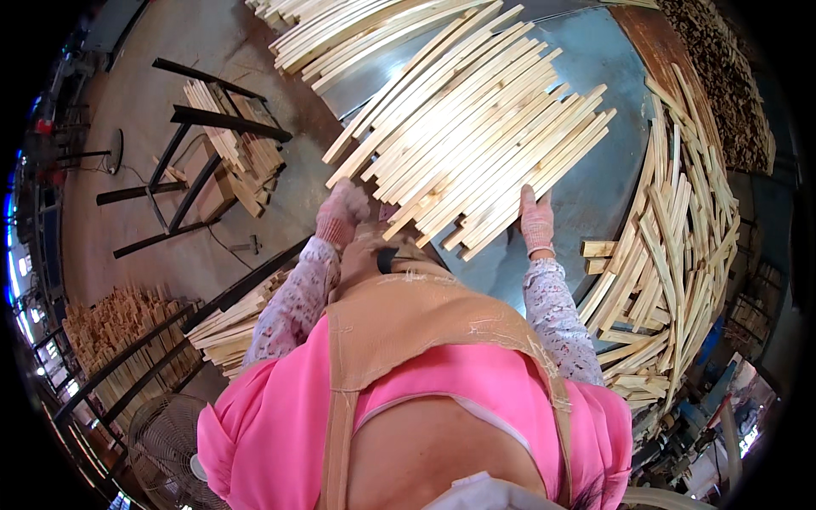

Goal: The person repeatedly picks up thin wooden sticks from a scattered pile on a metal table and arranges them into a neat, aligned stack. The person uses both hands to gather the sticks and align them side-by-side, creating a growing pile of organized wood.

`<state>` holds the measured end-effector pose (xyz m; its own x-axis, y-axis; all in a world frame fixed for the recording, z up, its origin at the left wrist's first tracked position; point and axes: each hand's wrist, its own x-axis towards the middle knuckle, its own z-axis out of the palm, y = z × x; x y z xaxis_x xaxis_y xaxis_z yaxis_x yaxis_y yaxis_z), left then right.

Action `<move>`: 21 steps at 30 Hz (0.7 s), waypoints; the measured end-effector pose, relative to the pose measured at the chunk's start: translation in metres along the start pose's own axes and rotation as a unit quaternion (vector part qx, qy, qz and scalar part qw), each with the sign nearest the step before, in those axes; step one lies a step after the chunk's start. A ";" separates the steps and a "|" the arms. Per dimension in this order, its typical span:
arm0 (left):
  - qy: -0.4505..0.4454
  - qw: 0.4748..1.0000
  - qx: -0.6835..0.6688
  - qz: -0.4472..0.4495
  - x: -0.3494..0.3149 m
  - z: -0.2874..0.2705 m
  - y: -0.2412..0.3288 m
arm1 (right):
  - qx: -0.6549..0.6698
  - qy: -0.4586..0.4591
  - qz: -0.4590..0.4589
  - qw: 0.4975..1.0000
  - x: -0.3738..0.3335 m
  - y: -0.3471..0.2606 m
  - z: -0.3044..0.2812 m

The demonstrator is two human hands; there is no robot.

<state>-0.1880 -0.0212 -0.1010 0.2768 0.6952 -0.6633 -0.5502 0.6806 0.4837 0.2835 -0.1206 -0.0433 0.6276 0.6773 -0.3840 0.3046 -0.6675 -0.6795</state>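
A broad layer of pale wooden strips [484, 127] lies slantwise side by side in front of me, their near ends uneven. My left hand [342, 208], in a pinkish knit glove, is at the lower left ends of these strips. Its fingers look curled in and slightly blurred; what they hold, if anything, is hidden. On the other side, my right hand [536, 219], gloved likewise, rests against the outermost strip near its lower end. Its fingers stretch forward, with the thumb apart from them. Under the strips is a grey metal tabletop [586, 200].
More strips [357, 38] lie at the far left of the tabletop. A long jumbled heap of strips [667, 246] curves along the right. Left of me stand a black metal frame [204, 161] with wood in it, stacked strips [127, 340] and a fan [174, 446].
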 end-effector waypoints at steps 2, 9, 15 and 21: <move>-0.040 0.998 0.045 -0.006 -0.015 -0.004 0.009 | -0.028 0.004 0.015 0.999 -0.002 -0.001 -0.004; 0.089 0.971 0.167 -0.143 -0.047 0.066 0.055 | -0.070 0.025 0.031 0.997 -0.005 -0.007 -0.002; -0.109 0.985 0.014 -0.131 -0.017 0.035 0.039 | -0.067 0.027 0.073 0.995 -0.011 -0.018 -0.008; -0.169 0.880 0.392 -0.208 -0.028 0.173 0.145 | -0.127 0.074 0.093 0.985 -0.001 -0.019 0.001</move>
<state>-0.1391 0.0978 0.0867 0.6173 0.2869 -0.7325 0.3302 0.7506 0.5723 0.2764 -0.1087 -0.0308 0.7813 0.4956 -0.3794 0.3315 -0.8445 -0.4206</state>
